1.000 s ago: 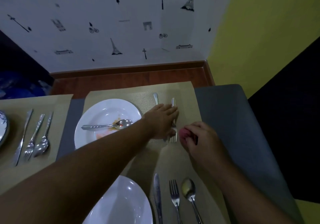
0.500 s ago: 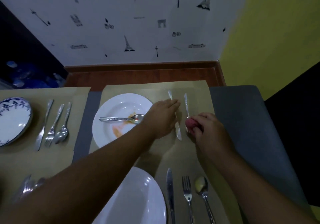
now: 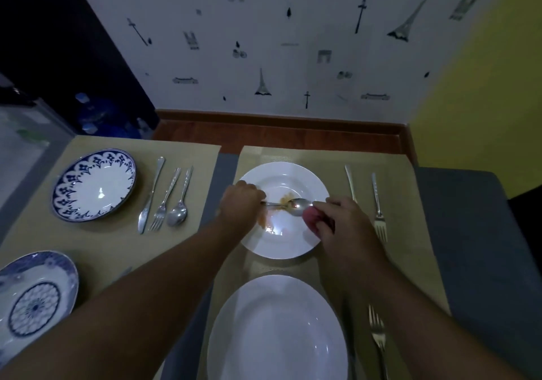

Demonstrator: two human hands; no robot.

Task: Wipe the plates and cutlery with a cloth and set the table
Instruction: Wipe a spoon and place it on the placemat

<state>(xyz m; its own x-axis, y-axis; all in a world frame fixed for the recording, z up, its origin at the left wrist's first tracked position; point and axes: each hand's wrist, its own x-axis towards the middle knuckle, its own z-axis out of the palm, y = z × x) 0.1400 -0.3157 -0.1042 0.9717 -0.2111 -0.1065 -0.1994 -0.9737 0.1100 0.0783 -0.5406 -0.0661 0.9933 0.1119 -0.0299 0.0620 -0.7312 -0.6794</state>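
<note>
Steel spoon lies across the soiled white plate, long axis 9-to-3, bowl toward 3. Left hand pinches the handle end; right hand closed on a pink cloth, touching the bowl at 4. Handle mostly hidden under the left fingers; the smear under the spoon is hard to make out

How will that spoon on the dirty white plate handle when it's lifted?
Probably stiff: the spoon looks like polished metal and spans the stained plate without sagging. Likely slippery, given the shine and the orange residue near its bowl. The left hand is at its handle end; the right hand holds a pink cloth.
</note>
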